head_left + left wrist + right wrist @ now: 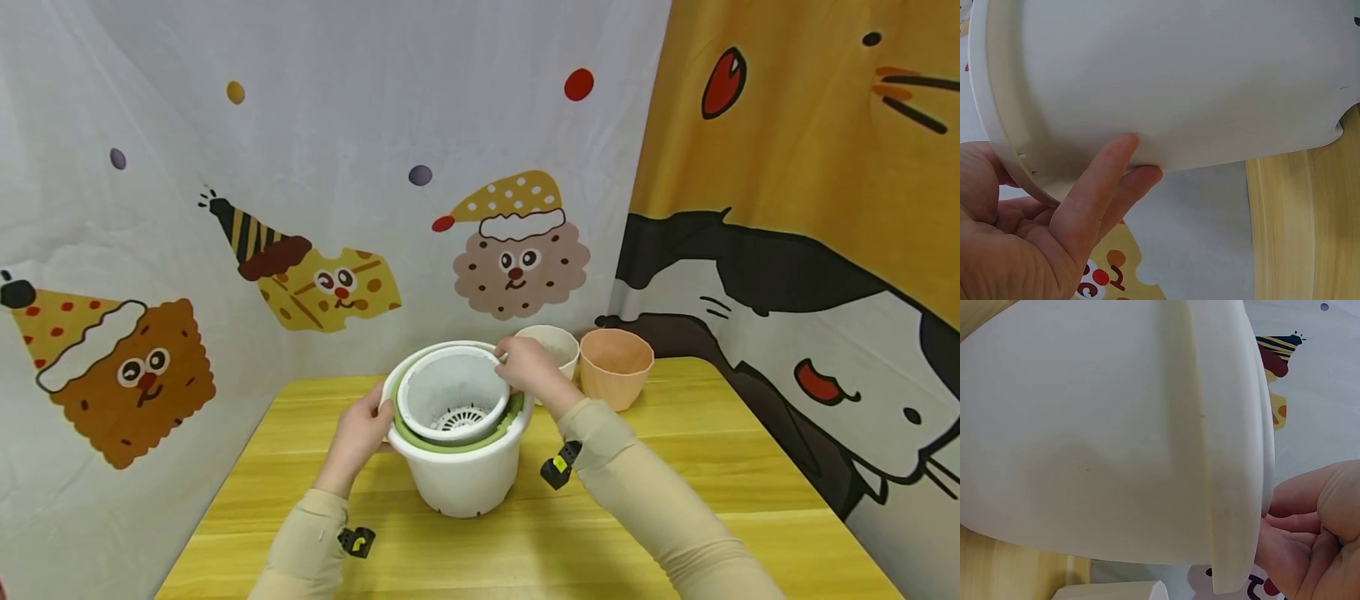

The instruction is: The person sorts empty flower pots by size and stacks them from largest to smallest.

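Note:
A large white flowerpot (465, 481) stands upright on the table with a green pot (411, 435) nested inside it. Within the green one sits a smaller white pot (435, 385) with a slotted bottom. My left hand (358, 435) grips the big pot's rim at the left, thumb on top; in the left wrist view its fingers (1094, 187) lie along the outer wall. At the right, my right hand (531, 367) pinches the rim of the small white pot. The right wrist view has the big pot's wall (1085, 437) in front, and some fingertips are hidden behind its rim.
A cream pot (558, 340) and a peach-coloured pot (615, 379) stand side by side behind my right hand, at the table's back. The yellow wooden table (637, 467) meets a printed white curtain (337, 150) behind and an orange cat-print curtain (787, 150) at the right.

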`<state>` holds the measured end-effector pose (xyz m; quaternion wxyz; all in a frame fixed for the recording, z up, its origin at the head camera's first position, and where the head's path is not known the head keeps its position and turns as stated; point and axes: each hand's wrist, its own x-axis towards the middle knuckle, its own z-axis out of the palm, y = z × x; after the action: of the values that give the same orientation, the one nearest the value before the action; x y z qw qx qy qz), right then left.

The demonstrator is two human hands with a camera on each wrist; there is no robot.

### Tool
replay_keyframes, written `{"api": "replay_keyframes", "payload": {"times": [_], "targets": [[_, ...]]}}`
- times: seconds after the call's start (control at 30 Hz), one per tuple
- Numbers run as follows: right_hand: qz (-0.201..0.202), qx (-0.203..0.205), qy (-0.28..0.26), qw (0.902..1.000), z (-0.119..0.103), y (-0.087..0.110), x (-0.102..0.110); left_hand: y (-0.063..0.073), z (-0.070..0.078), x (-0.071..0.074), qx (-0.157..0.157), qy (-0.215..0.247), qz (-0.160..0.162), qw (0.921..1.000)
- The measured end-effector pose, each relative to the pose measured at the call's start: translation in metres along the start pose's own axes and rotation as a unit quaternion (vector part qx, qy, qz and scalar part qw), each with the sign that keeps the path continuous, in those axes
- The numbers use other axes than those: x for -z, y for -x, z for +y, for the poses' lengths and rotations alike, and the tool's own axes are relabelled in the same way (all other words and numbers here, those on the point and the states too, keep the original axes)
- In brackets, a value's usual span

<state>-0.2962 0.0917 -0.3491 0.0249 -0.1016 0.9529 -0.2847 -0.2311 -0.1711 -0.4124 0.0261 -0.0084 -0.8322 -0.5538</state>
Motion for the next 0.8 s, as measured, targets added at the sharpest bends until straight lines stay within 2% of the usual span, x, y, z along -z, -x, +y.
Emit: {"api": "replay_keyframes", "payload": {"times": [0.37, 0.6, 0.8], "targets": [[0.01, 0.0, 0.013, 0.9999, -0.0028, 0.0036, -0.001, 0.0011, 0.0, -0.0009, 0.0, 0.005, 0.003, 1.0], [0.033, 0.024, 0.05, 0.9979, -0.0036, 0.004, -0.0003, 0.0008, 0.0004, -0.0007, 0.002, 0.005, 0.0, 1.0], [0.047, 0.033, 0.057, 0.9967, -0.0032, 0.0047, 0.0004, 0.001, 0.0009, -0.0005, 0.006, 0.005, 0.001, 1.0]]}}
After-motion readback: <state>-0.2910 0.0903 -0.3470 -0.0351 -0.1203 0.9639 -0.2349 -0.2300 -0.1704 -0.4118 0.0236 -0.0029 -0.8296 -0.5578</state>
